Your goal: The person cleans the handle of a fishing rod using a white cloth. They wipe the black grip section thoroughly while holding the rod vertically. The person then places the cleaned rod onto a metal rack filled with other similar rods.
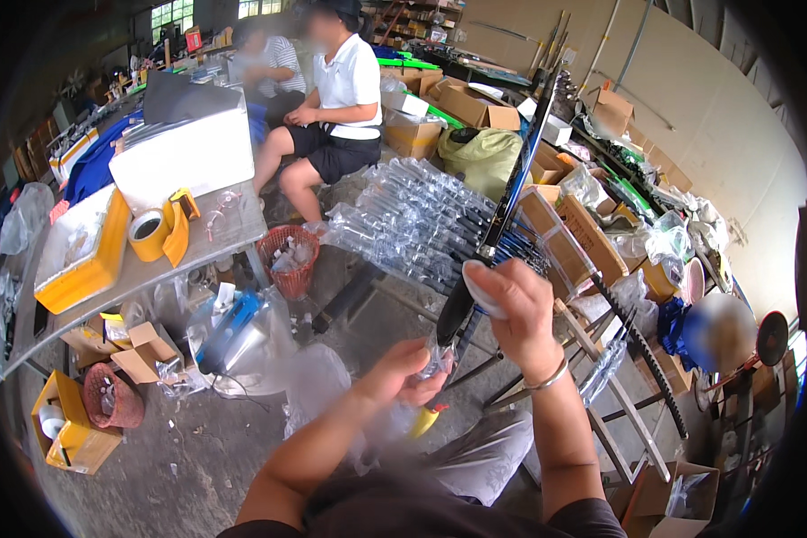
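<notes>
A long dark fishing rod (517, 175) slants up and away from me, its thick black handle (458, 303) nearest my body. My right hand (522, 309), with a bracelet at the wrist, is closed on a white pad (485, 289) held against the upper handle. Lower down, my left hand (403, 372) is closed round crinkled clear plastic (438, 357) at the handle's butt end. Beyond the rod, many similar dark rods in clear sleeves (412, 220) lie side by side on a stand.
Two people sit ahead, one in a white shirt (348, 85). On the left, a table (215, 224) bears a white box (188, 148) and a yellow tape roll (151, 235). A red basket (287, 260) stands beside it. Cartons (475, 103) crowd the right, near a wooden frame (623, 412).
</notes>
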A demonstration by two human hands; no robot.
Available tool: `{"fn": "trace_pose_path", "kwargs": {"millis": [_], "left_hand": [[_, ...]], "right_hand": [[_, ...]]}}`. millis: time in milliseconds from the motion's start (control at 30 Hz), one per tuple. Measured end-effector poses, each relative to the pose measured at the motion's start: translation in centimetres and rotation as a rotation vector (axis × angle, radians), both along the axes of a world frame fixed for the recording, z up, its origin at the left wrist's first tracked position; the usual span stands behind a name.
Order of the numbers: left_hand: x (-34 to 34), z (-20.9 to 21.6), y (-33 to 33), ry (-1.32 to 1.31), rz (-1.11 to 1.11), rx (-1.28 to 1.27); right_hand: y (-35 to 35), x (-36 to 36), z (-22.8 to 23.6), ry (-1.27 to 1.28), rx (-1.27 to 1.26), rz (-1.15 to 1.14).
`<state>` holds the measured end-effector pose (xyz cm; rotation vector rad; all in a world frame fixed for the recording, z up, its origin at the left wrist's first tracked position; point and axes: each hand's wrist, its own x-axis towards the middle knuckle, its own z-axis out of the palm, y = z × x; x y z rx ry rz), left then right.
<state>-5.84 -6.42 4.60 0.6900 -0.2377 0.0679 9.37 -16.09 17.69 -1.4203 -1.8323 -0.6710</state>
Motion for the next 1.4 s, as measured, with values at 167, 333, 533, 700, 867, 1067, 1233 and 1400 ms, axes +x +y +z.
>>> {"fn": "trace_pose_path", "kwargs": {"millis": [167, 333, 533, 700, 867, 1067, 1233, 1400], "left_hand": [[0.0, -0.6, 0.1, 0.04, 0.032, 0.02], [0.1, -1.6, 0.9, 0.022, 0.057, 0.014], [-0.2, -1.4, 0.6, 0.076, 0.017, 0.011], [0.0, -2.3, 0.5, 0.153, 0.121, 0.047], [0.5, -2.7, 2.6, 0.077, 0.175, 0.0], [2.4, -1.8, 5.0, 0.025, 0.352, 0.05], [4.3, -1.8, 6.0, 0.079, 0.537, 0.162], [6.6, -1.1, 5.3, 0.088, 0.595, 0.203]], "right_hand": [[-1.0, -1.1, -3.7, 0.051, -0.089, 0.058], [-0.8, -1.6, -3.6, 0.023, -0.185, 0.135], [0.3, 0.5, -1.9, 0.007, -0.04, -0.033], [-0.4, -0.4, -5.1, 0.169, -0.175, 0.126], [-3.2, -0.5, -7.7, 0.6, -0.416, 0.382], [-11.8, 4.8, -22.5, 2.039, -0.05, 0.28], [-19.5, 5.2, -33.9, 2.484, 0.288, 0.323], [-20.5, 5.1, -35.4, 2.476, 0.291, 0.321]]}}
